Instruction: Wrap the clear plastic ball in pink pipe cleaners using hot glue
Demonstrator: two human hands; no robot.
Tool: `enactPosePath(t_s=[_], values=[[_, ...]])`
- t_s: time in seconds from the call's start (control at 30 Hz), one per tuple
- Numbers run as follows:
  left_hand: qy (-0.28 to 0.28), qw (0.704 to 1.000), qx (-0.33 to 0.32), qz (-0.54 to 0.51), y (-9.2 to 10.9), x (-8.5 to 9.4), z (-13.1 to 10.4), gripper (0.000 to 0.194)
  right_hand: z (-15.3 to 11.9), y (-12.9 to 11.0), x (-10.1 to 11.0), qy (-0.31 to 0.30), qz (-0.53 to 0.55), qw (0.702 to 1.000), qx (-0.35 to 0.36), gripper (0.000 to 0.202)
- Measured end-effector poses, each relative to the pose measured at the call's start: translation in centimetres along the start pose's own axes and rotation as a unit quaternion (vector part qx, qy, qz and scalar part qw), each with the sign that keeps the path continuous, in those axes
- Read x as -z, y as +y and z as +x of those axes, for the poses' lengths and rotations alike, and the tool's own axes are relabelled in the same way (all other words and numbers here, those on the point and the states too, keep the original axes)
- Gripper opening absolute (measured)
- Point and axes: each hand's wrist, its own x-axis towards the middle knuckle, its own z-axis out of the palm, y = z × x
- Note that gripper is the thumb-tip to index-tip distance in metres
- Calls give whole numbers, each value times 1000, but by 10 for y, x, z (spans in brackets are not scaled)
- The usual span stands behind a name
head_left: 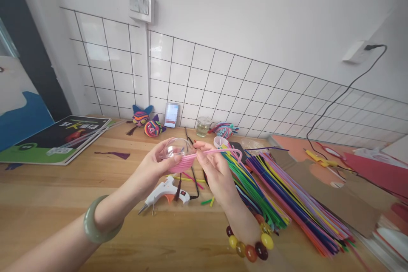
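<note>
My left hand (157, 162) grips a clear plastic ball (176, 146) whose lower part is wrapped in rows of pink pipe cleaner (184, 164). The left thumb presses on the pink rows. From the ball's right side a loose pink pipe cleaner (219, 151) runs out and curls at its end. My right hand (214, 165) pinches that strand close to the ball, fingers closed. Below the hands lies a white glue gun (166, 191), its nozzle pointing to the lower left. A dark tassel (178, 188) shows by its handle.
Bundles of coloured pipe cleaners (296, 199) lie to the right, near a cardboard sheet (347, 197). Along the wall stand two yarn-like figures (142, 115), a phone (172, 114) and a glass jar (203, 126). A purple tassel (119, 155) and a booklet (60, 140) lie left.
</note>
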Motion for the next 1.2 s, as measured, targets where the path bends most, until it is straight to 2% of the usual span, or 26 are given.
enactPosePath(t_s=[0.13, 0.3, 0.57, 0.7, 0.8, 0.9, 0.97, 1.03, 1.1, 1.2], values=[[-10, 1000, 24, 11, -1, 0, 0, 75, -2, -7, 3, 40, -32, 998, 42, 27], [-4, 998, 55, 8, -2, -2, 0, 84, -2, -12, 6, 40, -24, 997, 61, 21], [-16, 998, 61, -22, -1, 1, 0, 74, -1, -7, 5, 45, 39, 997, 48, 16], [-20, 997, 53, -44, 2, 3, 0, 68, -2, -7, 4, 10, 78, 996, 48, 13], [-27, 998, 33, -53, 5, 6, 1, 61, -1, -7, 6, -5, 69, 996, 57, 13], [-22, 998, -7, -56, 13, 13, 4, 51, 4, 1, 9, 26, 3, 998, 58, 14], [-14, 997, -36, -67, 21, 19, 6, 47, 10, 12, 12, 20, -92, 995, 38, 19], [-32, 995, -71, -66, 30, 24, 6, 46, 16, 27, 13, -40, -214, 976, -3, 24], [-28, 992, -100, -69, 38, 28, 5, 45, 19, 42, 11, -104, -274, 955, -39, 20], [-30, 988, -126, -78, 44, 31, 3, 45, 16, 62, 2, -163, -336, 925, -78, 12]])
